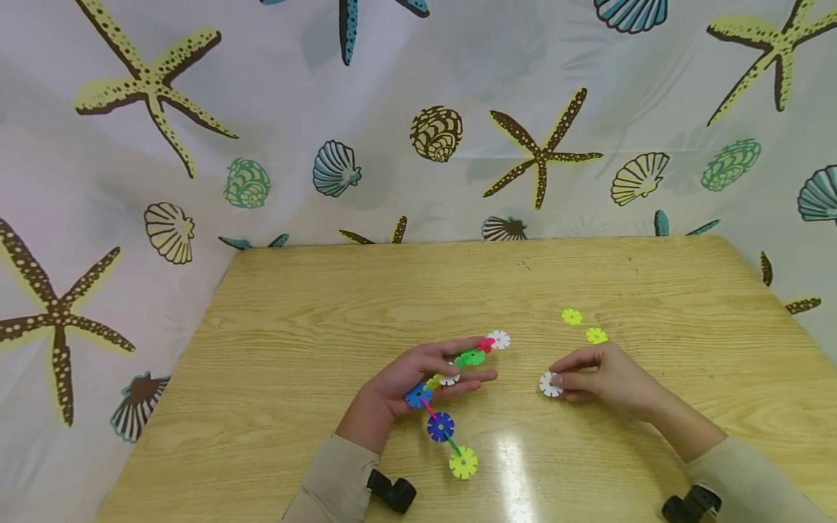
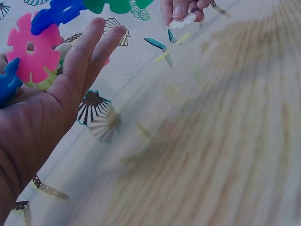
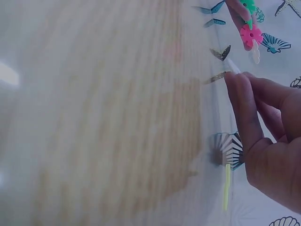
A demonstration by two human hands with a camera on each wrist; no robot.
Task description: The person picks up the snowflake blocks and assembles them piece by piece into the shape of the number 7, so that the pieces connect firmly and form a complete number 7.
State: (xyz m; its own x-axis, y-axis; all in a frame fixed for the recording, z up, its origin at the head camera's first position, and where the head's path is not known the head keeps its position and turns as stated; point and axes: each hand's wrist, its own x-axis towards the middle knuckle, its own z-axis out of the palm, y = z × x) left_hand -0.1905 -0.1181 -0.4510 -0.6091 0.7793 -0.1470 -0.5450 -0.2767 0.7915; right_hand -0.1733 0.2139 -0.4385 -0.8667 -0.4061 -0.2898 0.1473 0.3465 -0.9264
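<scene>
A chain of interlocking notched plastic discs (image 1: 441,426), in blue, pink, yellow, green and white, lies across my left hand (image 1: 408,374). The left thumb crosses over the chain while the other fingers extend beneath it. One end of the chain, with a yellow-green disc (image 1: 463,463), hangs toward the front; a white disc (image 1: 499,339) forms the other end, past the fingertips. To the right, my right hand (image 1: 611,381) pinches a loose white notched disc (image 1: 551,385) between thumb and fingers. A gap separates this disc from the chain. In the left wrist view a pink disc (image 2: 33,47) shows near the palm.
Two loose yellow notched discs, a farther one (image 1: 572,317) and a nearer one (image 1: 596,335), lie on the wooden table (image 1: 314,305) beyond my right hand. A cloth (image 1: 275,94) printed with shells and starfish hangs behind the table and at its sides.
</scene>
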